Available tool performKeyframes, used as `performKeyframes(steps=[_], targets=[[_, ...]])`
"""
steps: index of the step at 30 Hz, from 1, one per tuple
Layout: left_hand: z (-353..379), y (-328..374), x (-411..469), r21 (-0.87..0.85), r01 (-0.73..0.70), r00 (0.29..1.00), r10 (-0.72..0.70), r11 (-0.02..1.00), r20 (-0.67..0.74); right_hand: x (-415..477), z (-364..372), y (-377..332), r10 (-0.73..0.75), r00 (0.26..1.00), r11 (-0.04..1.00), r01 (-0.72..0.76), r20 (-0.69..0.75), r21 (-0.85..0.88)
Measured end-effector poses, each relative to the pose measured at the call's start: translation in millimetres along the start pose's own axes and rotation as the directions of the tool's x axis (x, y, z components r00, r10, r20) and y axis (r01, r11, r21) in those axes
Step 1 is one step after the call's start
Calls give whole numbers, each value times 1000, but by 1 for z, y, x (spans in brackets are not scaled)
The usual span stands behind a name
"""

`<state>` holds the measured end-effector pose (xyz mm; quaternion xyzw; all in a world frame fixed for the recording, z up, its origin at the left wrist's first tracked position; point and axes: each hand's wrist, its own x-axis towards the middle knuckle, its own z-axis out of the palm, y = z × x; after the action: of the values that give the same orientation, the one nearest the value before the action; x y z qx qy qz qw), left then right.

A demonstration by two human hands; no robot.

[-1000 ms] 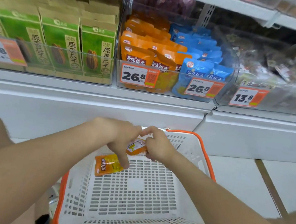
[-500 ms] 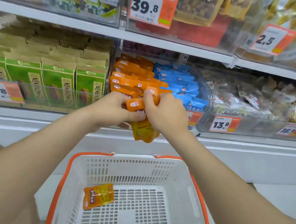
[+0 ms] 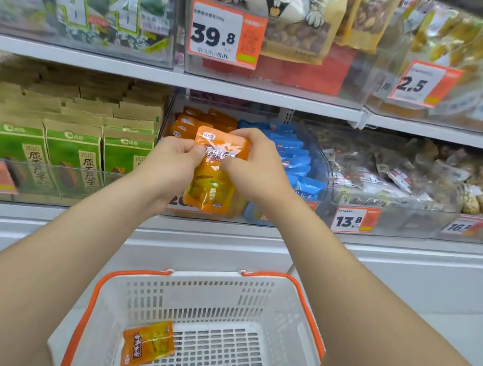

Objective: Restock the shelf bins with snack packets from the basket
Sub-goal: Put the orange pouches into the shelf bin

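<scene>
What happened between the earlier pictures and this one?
The left hand and right hand raised an orange packet from the basket up in front of the orange-packet bin, both still gripping it. A second packet stayed lying in the basket.

White store shelves (image 3: 248,90), orange price tags (image 3: 225,34), green boxes (image 3: 70,155) at left, pale floor (image 3: 462,338), bright even light

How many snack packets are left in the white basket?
1: an orange packet lying flat on the basket floor, toward its left side. The forearms cover the basket's near corners, so another could be hidden there.
</scene>
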<state>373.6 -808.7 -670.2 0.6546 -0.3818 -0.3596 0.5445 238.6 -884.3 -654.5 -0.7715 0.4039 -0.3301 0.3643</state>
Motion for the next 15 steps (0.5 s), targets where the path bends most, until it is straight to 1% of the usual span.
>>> performKeyframes(steps=[1,3,6,8,10,12,13,15], targets=[[-1,2,2,98,-19,999,21,995,-26,3,-1,0,23,1000,1000,-24,21,11],[-3,2,7,296,-109,988,136,949,-72,10,-2,2,73,996,996,-76,49,48],[-5,1,10,552,-221,941,325,804,-95,17,1,3,86,996,990,-90,33,105],[-6,4,10,661,-273,902,425,699,-78,19,1,0,46,998,992,-40,-48,116],[-9,5,11,732,-286,866,494,619,-79,19,-3,-4,-46,979,991,69,-199,111],[-13,5,17,768,-278,848,523,577,-86,18,-10,-6,-182,914,975,214,-363,51],[-15,4,21,785,-272,848,524,557,-78,18,-14,-5,-270,872,956,293,-409,-5],[-17,5,28,841,-268,850,526,470,-23,16,-21,0,-445,793,893,428,-417,-139]])
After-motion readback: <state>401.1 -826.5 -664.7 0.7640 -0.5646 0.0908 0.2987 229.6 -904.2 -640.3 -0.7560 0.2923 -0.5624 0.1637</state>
